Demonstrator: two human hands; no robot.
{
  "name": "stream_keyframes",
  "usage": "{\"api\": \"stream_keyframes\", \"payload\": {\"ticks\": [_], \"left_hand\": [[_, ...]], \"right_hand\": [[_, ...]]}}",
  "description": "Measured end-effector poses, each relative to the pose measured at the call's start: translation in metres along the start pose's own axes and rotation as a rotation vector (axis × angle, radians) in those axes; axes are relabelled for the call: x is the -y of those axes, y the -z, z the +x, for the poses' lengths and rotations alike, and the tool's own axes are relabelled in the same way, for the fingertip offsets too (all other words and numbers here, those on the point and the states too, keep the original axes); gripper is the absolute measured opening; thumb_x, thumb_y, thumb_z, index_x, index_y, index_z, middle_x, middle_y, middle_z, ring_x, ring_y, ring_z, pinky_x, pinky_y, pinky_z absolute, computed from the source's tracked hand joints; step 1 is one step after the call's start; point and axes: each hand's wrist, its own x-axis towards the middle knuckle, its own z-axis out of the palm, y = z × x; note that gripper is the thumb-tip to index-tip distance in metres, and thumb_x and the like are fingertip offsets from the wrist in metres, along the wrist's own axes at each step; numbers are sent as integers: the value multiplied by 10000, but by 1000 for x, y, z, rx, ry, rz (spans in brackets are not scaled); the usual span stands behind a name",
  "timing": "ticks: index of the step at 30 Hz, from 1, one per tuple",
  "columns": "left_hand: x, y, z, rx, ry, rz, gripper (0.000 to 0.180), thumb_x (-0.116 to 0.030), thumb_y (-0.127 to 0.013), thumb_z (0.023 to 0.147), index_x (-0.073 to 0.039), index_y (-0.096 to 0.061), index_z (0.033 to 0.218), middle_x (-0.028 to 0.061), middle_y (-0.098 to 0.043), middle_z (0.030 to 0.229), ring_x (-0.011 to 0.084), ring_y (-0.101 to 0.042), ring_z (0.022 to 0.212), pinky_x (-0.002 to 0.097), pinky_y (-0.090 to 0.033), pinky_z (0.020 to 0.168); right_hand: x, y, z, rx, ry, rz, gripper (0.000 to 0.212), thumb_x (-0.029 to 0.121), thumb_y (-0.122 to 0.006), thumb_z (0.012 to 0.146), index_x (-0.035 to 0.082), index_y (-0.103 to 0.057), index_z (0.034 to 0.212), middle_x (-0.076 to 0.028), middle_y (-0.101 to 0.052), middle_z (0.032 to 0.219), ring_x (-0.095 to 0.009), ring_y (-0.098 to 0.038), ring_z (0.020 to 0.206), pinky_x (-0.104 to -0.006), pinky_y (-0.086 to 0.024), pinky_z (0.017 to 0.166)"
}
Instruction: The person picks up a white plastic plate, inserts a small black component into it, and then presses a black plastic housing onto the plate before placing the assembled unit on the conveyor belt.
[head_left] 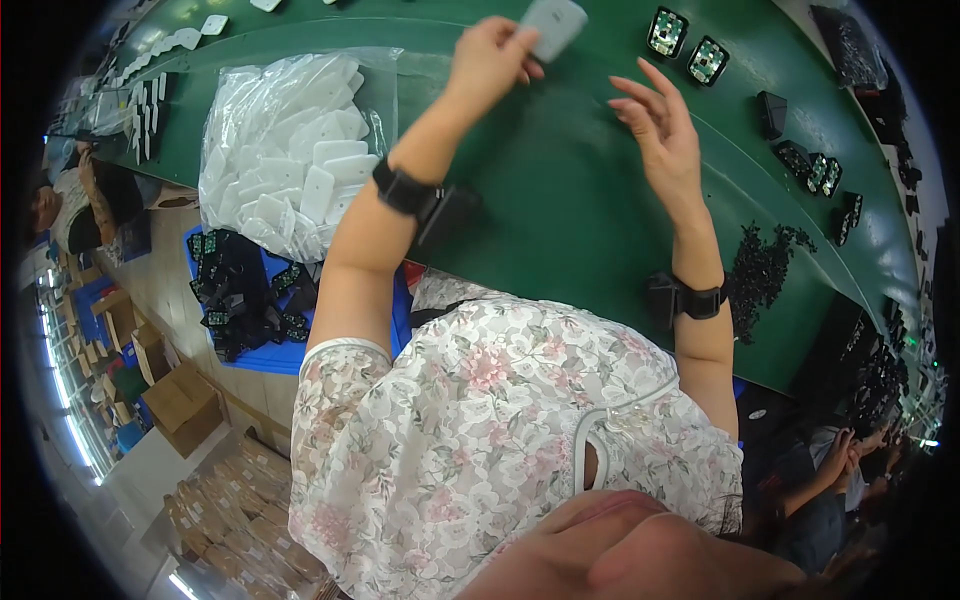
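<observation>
At the far middle of the green table, my left hand (490,62) pinches a white plastic cover (556,28) with rounded corners by its near edge. To its right my right hand (660,125) hangs over the table with its fingers apart, holding nothing. Beyond it lie two black housings, a left one (667,33) and a right one (708,60), with green circuit boards showing inside. A clear plastic bag (285,150) full of similar white covers lies left of my left forearm.
Small black parts (765,275) are heaped beside my right forearm. More black housings (808,168) lie at the right. A blue bin (265,355) with black circuit-board units stands below the bag. White covers (187,38) line the far left. Other people sit at both sides.
</observation>
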Motion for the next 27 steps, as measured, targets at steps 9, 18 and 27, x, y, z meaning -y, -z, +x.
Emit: {"api": "stream_keyframes", "payload": {"ticks": [9,18,27], "left_hand": [[40,58,102,-50,229,0,274,-158,-519,919,102,-590,873,167,-665,723,172,-616,508,245,-473,448],[69,61,111,-260,232,-276,265,-118,-477,927,124,-567,868,205,-664,752,229,-639,527,277,-499,454],[55,57,111,-43,283,104,330,-157,-442,936,127,-536,798,228,-662,708,242,-613,472,312,-420,363]], "right_hand": [[11,54,-37,-191,-56,-108,316,183,-485,976,-9,-533,1222,-133,-644,1063,-142,-611,890,-260,-493,804],[1,77,-61,-357,-135,-47,297,202,-473,983,-22,-587,1141,-122,-656,998,-134,-606,829,-267,-494,797],[-3,75,-64,-360,-114,-15,286,200,-487,978,-26,-608,1103,-113,-653,967,-138,-603,812,-278,-502,787]]}}
